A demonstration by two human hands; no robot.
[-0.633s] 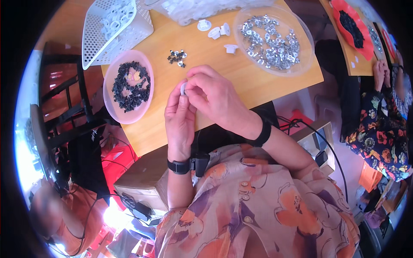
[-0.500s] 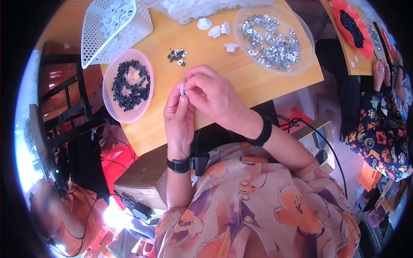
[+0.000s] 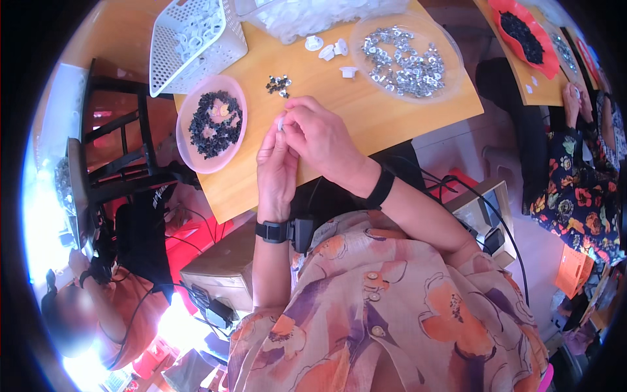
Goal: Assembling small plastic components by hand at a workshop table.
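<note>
My left hand [image 3: 276, 171] and my right hand [image 3: 321, 145] meet over the wooden table [image 3: 366, 111], fingertips pinched together on a small white plastic part [image 3: 281, 123]. A pink bowl [image 3: 189, 147] of small black pieces sits just left of my hands. A little heap of dark metal bits [image 3: 278, 83] lies on the table beyond my fingers. Farther right, a clear dish [image 3: 457, 62] holds several shiny metal pieces, with three loose white caps [image 3: 330, 52] beside it.
A white perforated basket [image 3: 196, 49] with white parts stands at the far left of the table, a clear bag [image 3: 307, 16] behind it. Another person's sleeve [image 3: 575, 189] is at the right by a red tray [image 3: 545, 62]. A black chair [image 3: 121, 150] stands left.
</note>
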